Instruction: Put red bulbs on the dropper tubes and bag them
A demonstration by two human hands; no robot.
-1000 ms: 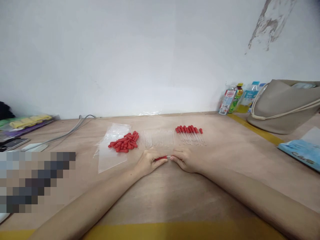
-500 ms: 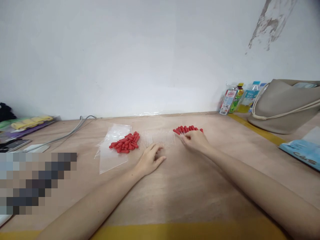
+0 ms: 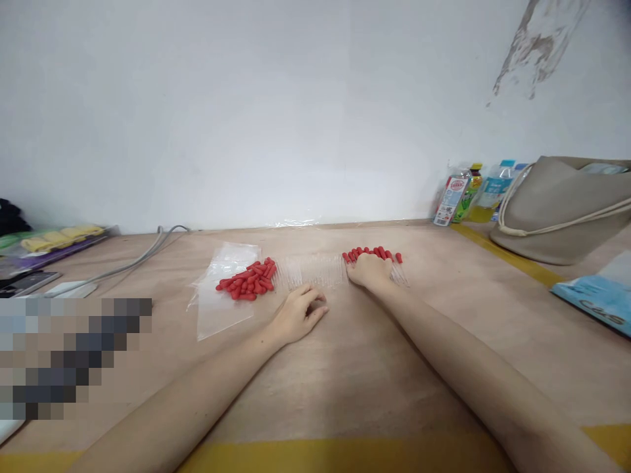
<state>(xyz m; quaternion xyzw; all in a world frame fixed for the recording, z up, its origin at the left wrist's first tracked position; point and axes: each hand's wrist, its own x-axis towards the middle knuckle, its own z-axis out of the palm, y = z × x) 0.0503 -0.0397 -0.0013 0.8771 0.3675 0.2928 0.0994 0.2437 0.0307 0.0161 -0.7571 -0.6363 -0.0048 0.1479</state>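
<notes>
Near the middle of the table [image 3: 335,387], the left hand [image 3: 299,315] is resting just in front of a row of clear tubes [image 3: 320,270]. Its fingers are curving loosely inward, with the thumb standing apart from them and a gap showing between; they are holding nothing that shows.

To the right of the tubes, the right hand [image 3: 372,270] is lying over a row of droppers [image 3: 381,252], each pairing a red bulb with a clear stem. The back of this hand is facing up and its fingers are bending down at the row, so it is hiding several stems and the lower parts of some bulbs. How far the fingers are opening, and whether they are gripping a dropper, I cannot tell. The bulb ends are pointing toward the wall [image 3: 296,112], and one dropper at the right end is lying a little apart from the others.

Left of the tubes, a heap of loose red bulbs [image 3: 246,281] is lying partly on a plastic sheet [image 3: 223,318], close to the tubes' left end.

Farther off on the right, a grey bag [image 3: 566,220] is standing beside some bottles [image 3: 493,192], and a blue packet [image 3: 594,301] is lying nearer the edge of view. On the far left, a cable [image 3: 142,257] is running across the table near a phone [image 3: 32,284], and yellow packs [image 3: 64,238] are lying beyond it. A blurred patch is covering the area below the phone.
</notes>
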